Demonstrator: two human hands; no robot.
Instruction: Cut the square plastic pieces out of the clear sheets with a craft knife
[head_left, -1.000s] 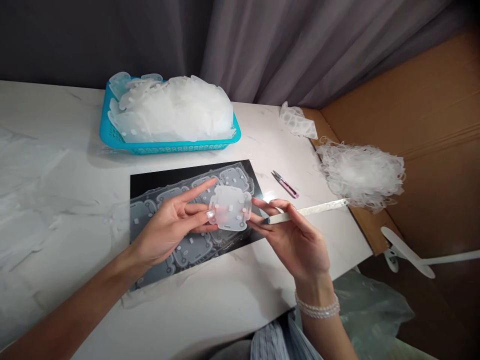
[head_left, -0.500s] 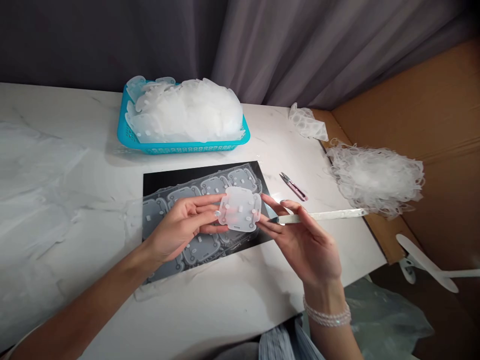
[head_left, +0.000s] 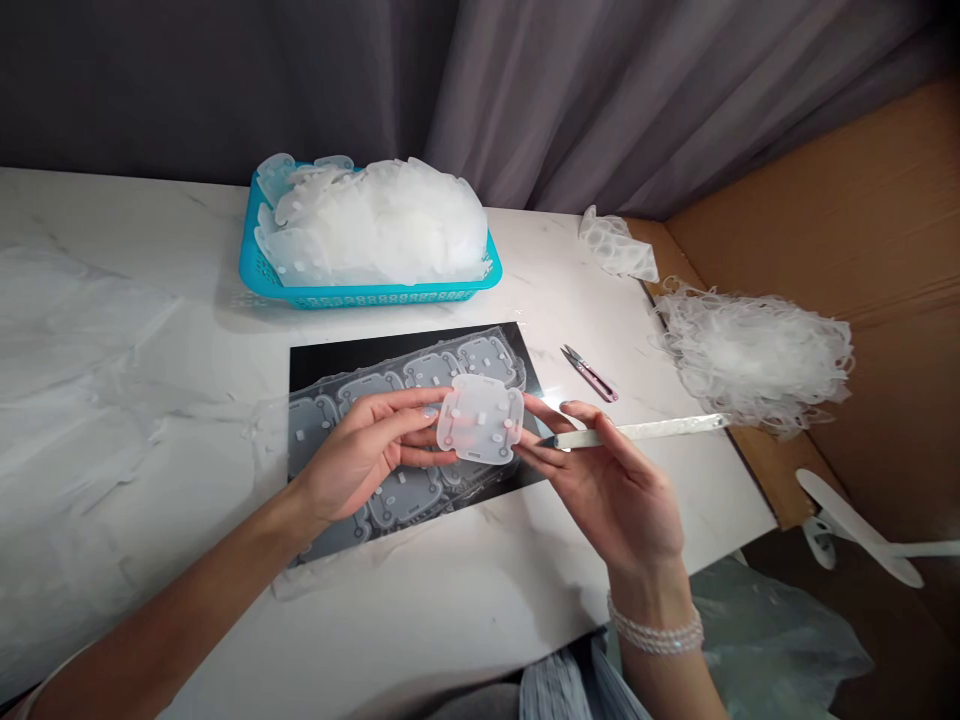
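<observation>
My left hand [head_left: 364, 445] supports a translucent, frosted silicone-like piece [head_left: 480, 425] at its left side, with fingers behind it and the thumb by its edge. The piece has rounded corners, small slots and raised bumps. Fingertips of my right hand [head_left: 611, 490] touch its right edge. That same hand keeps a slim whitish tool [head_left: 645, 432] with a dark pointed tip between thumb and fingers. Underneath lies a clear sheet of joined pieces [head_left: 405, 495] on a black mat [head_left: 322, 362]; my hands partly cover both.
A blue basket [head_left: 375, 292] heaped with similar pieces stands behind the mat. Thread snips [head_left: 590, 375] lie to the right. Beyond them are a pile of clear trimmings [head_left: 757, 360] and cardboard [head_left: 885, 230]. Clear sheets [head_left: 67, 400] cover the table's left side.
My left thumb has shifted slightly up and back toward the left edge of the piece. The piece and my right hand stay nearly still; the view shifts very slightly.
</observation>
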